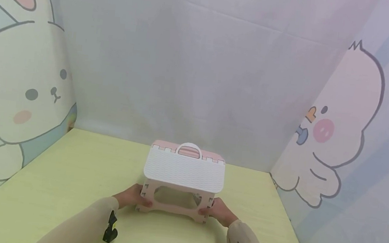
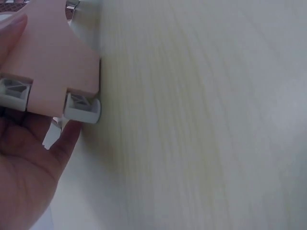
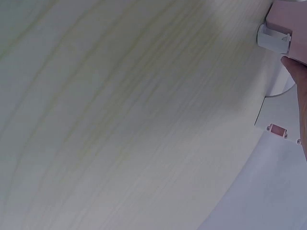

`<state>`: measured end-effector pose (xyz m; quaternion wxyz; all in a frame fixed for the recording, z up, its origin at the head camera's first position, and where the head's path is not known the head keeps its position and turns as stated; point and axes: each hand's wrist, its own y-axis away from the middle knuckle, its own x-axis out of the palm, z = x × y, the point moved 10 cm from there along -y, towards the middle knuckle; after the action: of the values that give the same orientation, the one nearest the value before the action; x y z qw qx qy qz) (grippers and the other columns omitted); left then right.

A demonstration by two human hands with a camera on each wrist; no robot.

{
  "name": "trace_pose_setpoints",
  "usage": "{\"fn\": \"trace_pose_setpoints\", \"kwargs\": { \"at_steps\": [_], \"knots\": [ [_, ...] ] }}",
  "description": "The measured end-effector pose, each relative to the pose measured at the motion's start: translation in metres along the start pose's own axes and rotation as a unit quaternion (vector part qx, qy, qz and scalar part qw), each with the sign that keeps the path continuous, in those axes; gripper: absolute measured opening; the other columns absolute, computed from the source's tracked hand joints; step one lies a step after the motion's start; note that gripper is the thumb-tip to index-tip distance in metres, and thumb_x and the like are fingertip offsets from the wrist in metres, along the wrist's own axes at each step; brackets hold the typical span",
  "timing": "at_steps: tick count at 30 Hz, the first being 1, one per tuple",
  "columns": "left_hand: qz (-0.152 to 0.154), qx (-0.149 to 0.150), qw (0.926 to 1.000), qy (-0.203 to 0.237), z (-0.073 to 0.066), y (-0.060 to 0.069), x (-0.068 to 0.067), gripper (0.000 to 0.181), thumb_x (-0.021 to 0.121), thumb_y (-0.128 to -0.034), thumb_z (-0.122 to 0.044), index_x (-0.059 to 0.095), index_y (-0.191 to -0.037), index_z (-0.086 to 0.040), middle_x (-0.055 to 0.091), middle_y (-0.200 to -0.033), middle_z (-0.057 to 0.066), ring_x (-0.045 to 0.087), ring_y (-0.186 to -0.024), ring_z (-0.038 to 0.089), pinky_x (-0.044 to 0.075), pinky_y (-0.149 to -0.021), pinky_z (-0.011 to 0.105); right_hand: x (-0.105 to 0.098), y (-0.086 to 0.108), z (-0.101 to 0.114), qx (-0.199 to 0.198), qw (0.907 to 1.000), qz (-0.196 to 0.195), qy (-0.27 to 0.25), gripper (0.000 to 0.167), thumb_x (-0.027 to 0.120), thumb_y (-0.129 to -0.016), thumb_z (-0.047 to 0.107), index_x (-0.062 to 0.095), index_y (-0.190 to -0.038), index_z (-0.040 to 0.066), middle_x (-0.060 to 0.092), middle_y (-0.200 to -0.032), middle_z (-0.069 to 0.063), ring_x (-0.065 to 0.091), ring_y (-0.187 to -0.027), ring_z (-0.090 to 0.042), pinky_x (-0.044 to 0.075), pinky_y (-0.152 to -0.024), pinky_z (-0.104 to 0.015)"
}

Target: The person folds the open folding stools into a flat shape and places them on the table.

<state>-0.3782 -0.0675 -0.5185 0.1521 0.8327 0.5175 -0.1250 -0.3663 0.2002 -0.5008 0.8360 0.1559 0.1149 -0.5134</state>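
Observation:
A pink and white folding step stool point(image 1: 184, 169) stands unfolded on the table, its white textured top tilted towards me and a white carry handle point(image 1: 189, 146) arching at the far edge. My left hand point(image 1: 132, 196) grips the left side of its pink front leg panel, the thumb lying on the front face. On the opposite side, my right hand point(image 1: 221, 211) holds the same panel in a like way. The left wrist view shows the pink leg point(image 2: 53, 57) with white hinge pieces point(image 2: 82, 109) beside the fingers. Only part of the right hand point(image 3: 300, 79) appears in the right wrist view.
The pale wood-grain table point(image 1: 96, 159) extends around the stool. A grey-white curtain point(image 1: 172, 64) rises behind it, with a printed rabbit point(image 1: 27, 70) on the left and a printed chick point(image 1: 343, 112) on the right. Dark wrist devices point(image 1: 111, 229) sit on both sleeves.

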Motion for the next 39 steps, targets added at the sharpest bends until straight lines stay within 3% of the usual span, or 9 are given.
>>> {"fn": "trace_pose_setpoints", "kwargs": {
  "at_steps": [8,16,25,32,39],
  "knots": [
    [0.007,0.009,0.9997,-0.023,-0.004,0.003,0.0,0.063,0.082,-0.0746,-0.019,0.054,-0.127,0.003,0.061,-0.122,0.016,0.056,-0.108,0.03,0.036,-0.098,0.059,0.001,-0.001,-0.004,0.009,0.9999,0.005,0.01,0.055,0.072,-0.077,0.009,0.054,-0.128,-0.005,0.06,-0.124,-0.019,0.059,-0.109,-0.028,0.046,-0.092,-0.049],
    [0.005,0.006,0.9998,-0.018,-0.003,0.004,0.001,0.063,0.082,-0.0745,-0.019,0.055,-0.128,0.002,0.061,-0.123,0.016,0.057,-0.108,0.029,0.037,-0.098,0.058,0.002,-0.001,-0.004,0.006,0.9999,0.009,0.01,0.057,0.072,-0.077,0.01,0.053,-0.128,-0.005,0.059,-0.126,-0.019,0.058,-0.11,-0.03,0.046,-0.093,-0.049],
    [-0.052,0.0,0.9968,-0.061,-0.004,0.006,-0.009,0.055,0.085,-0.0707,-0.02,0.062,-0.115,0.004,0.067,-0.108,0.014,0.062,-0.094,0.023,0.048,-0.088,0.049,-0.001,0.004,-0.003,0.019,0.9991,-0.027,0.026,0.046,0.075,-0.075,0.01,0.061,-0.115,-0.007,0.067,-0.109,-0.016,0.064,-0.095,-0.023,0.053,-0.081,-0.045],
    [-0.064,-0.024,0.997,-0.035,0.006,0.014,-0.016,0.047,0.081,-0.0749,-0.016,0.064,-0.114,0.003,0.068,-0.104,0.012,0.064,-0.089,0.022,0.053,-0.079,0.042,-0.004,0.009,-0.002,0.002,0.9983,-0.053,0.023,0.028,0.075,-0.076,0.008,0.068,-0.097,-0.01,0.071,-0.092,-0.015,0.066,-0.082,-0.018,0.055,-0.073,-0.036],
    [-0.04,-0.008,0.9991,-0.009,0.007,0.018,-0.013,0.044,0.076,-0.0801,-0.013,0.062,-0.117,0.007,0.068,-0.104,0.014,0.063,-0.088,0.022,0.053,-0.076,0.039,-0.007,0.013,-0.001,-0.005,0.9979,-0.057,0.03,0.025,0.075,-0.078,0.006,0.069,-0.097,-0.01,0.072,-0.092,-0.016,0.064,-0.081,-0.014,0.051,-0.073,-0.03]
  ]
}}
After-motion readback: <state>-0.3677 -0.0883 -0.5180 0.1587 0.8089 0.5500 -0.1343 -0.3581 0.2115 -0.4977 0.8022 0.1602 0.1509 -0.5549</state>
